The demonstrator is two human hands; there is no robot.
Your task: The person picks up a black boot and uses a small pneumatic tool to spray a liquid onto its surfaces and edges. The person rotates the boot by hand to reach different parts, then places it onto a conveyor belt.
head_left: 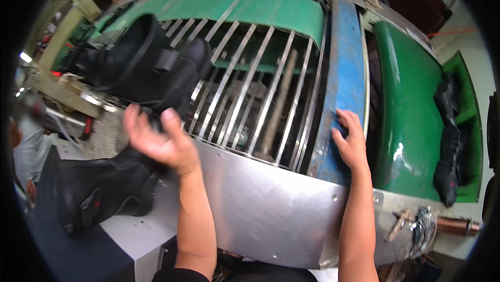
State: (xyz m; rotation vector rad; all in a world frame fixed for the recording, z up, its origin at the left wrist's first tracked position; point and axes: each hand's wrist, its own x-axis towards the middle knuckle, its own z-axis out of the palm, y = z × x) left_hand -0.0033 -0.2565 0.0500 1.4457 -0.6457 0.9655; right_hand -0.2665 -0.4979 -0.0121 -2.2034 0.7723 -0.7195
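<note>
My left hand (164,141), a little blurred, is held palm up with the thumb apart from the fingers; it is empty. Just beyond it, black boots (179,76) stand and lie at the left of the slatted conveyor (242,89). A further black boot (104,191) lies on its side to the left of my left forearm. Over the blue metal beam (344,68) at the conveyor's right side is my right hand (351,139), its fingers loosely bent and apart, with nothing in it. Its fingertips appear to rest on the beam.
A shiny metal panel (260,198) runs along the near side of the conveyor. Green sheeting (276,14) covers the far slats. To the right are a glossy green cover (406,115) and a green bin (469,152) with black items. Other people are at the far left.
</note>
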